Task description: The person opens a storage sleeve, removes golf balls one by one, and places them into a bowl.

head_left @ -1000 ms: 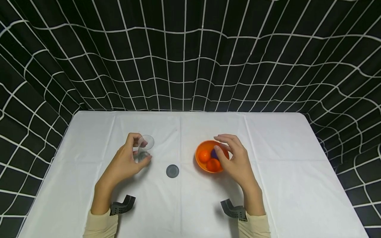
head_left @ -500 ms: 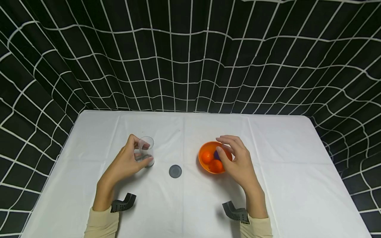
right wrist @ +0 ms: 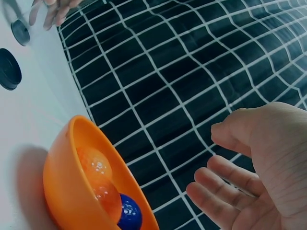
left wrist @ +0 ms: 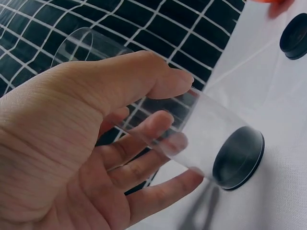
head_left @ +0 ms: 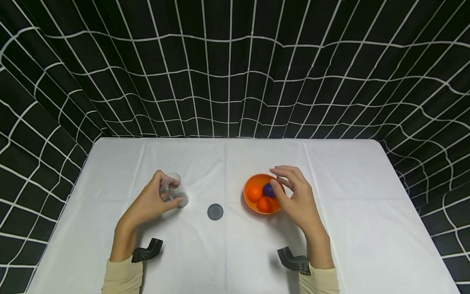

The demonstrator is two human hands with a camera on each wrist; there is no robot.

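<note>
Cup (head_left: 172, 190) now tilted in left hand (head_left: 148, 204), base toward coaster (head_left: 215, 211).

The left hand (head_left: 152, 201) sits at about 8 o'clock from the table centre, forearm extending from 7 o'clock, thumb on top and fingers (left wrist: 144, 163) curled in a grip. The right hand (head_left: 297, 198) sits at about 4 o'clock, forearm extending from 5 o'clock, fingers (right wrist: 216, 189) loosely bent and spread, holding nothing. Both wrists carry cream sleeves.
</note>
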